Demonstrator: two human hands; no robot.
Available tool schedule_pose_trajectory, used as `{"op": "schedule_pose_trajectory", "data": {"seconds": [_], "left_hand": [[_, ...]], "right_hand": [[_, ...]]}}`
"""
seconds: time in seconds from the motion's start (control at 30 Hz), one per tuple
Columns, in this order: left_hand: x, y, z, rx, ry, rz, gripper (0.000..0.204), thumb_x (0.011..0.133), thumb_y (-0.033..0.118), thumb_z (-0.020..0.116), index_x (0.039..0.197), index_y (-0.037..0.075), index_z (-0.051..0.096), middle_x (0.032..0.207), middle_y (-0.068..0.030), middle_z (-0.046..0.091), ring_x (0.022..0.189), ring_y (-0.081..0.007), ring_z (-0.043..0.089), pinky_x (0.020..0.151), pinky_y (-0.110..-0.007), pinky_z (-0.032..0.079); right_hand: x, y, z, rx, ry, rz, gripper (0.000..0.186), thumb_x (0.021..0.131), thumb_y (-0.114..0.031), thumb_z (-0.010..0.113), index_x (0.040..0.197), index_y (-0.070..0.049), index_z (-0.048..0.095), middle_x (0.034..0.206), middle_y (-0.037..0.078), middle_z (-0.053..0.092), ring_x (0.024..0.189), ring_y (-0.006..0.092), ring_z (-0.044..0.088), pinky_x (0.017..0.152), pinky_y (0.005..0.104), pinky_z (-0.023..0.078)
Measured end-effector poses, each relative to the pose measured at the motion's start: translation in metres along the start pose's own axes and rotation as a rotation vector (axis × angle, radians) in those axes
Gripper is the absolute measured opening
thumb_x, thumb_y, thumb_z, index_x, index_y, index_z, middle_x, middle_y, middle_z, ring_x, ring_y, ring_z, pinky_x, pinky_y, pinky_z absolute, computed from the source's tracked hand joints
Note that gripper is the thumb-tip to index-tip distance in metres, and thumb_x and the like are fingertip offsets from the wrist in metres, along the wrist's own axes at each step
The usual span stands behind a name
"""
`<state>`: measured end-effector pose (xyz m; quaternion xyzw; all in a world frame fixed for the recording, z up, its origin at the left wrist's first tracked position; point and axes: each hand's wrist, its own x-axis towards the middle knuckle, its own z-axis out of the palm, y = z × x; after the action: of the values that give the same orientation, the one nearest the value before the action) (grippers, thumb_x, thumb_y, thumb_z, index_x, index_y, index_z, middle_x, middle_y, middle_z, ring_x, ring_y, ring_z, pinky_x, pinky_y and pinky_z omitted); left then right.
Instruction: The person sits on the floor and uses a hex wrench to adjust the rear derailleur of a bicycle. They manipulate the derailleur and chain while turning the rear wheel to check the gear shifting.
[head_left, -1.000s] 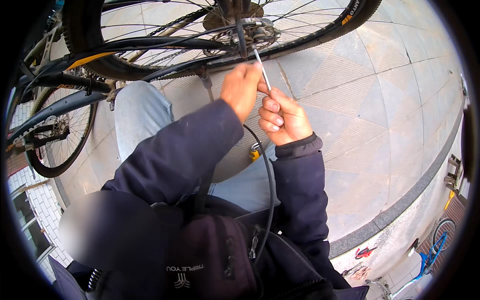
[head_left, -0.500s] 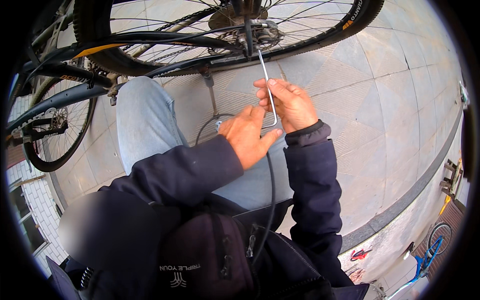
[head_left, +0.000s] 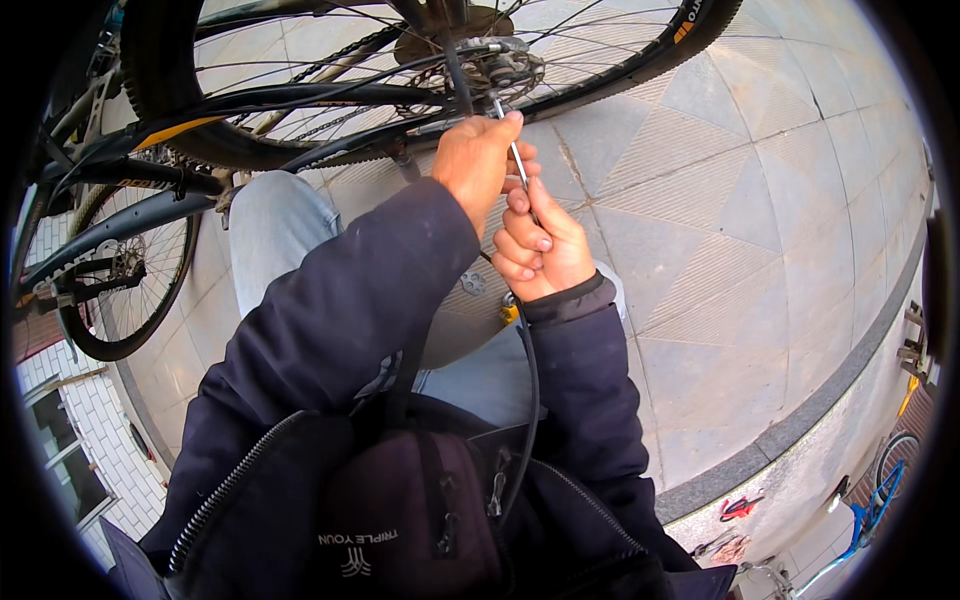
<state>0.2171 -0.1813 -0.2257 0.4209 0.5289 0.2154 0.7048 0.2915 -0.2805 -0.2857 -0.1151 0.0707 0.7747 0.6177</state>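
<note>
In the head view, the slim silvery metal rod (head_left: 518, 163) stands slightly tilted in the upper middle of the frame, its top end at the lower edge of the brake caliper (head_left: 515, 66) by the hub of the bicycle wheel (head_left: 655, 72). Whether that end is seated in a fitting or merely close to it cannot be told.

The left hand (head_left: 472, 168) has thumb and fingers brought narrowly together about the rod's upper part. The right hand (head_left: 545, 243), lower and nearer the frame's centre, is curled around the lower end, fingers folded and thumb laid along the shaft; its grip hides how the rod finishes.

Judging by its look, the rod should be light, quite stiff and hard to damage, but smooth and thin enough to slip or roll between bare fingers, more so if greasy. The low end seems the best hold for leverage, with a light pinch near the top to guide the tip and keep it straight. Fingers placed too high would probably crowd the spokes (head_left: 375, 68). A black cord (head_left: 531, 375) hangs below the right hand, near its wrist.
</note>
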Motion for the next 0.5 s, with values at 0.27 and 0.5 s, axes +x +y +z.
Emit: {"op": "schedule_pose_trajectory", "data": {"seconds": [0.27, 0.5], "left_hand": [[0.013, 0.010, 0.028, -0.211, 0.149, -0.165, 0.021, 0.093, 0.025, 0.053, 0.085, 0.006, 0.050, 0.075, -0.0030, 0.053, 0.065, -0.0141, 0.052, 0.059, -0.030, 0.043], [0.035, -0.010, 0.033, -0.224, 0.307, -0.101, 0.045, 0.080, 0.024, 0.067, 0.108, -0.008, 0.053, 0.095, -0.0194, 0.059, 0.086, -0.0269, 0.057, 0.078, -0.037, 0.045]], "right_hand": [[0.001, 0.011, 0.017, -0.425, 0.400, -0.203, 0.031, 0.097, -0.033, 0.048, 0.076, -0.011, 0.048, 0.049, -0.004, 0.035, 0.034, 0.0066, 0.025, 0.032, 0.0240, 0.018], [0.005, 0.021, 0.010, -0.465, 0.511, -0.346, 0.023, 0.095, -0.027, 0.048, 0.091, -0.006, 0.058, 0.066, -0.003, 0.055, 0.044, 0.0060, 0.045, 0.037, 0.0214, 0.031]]}}
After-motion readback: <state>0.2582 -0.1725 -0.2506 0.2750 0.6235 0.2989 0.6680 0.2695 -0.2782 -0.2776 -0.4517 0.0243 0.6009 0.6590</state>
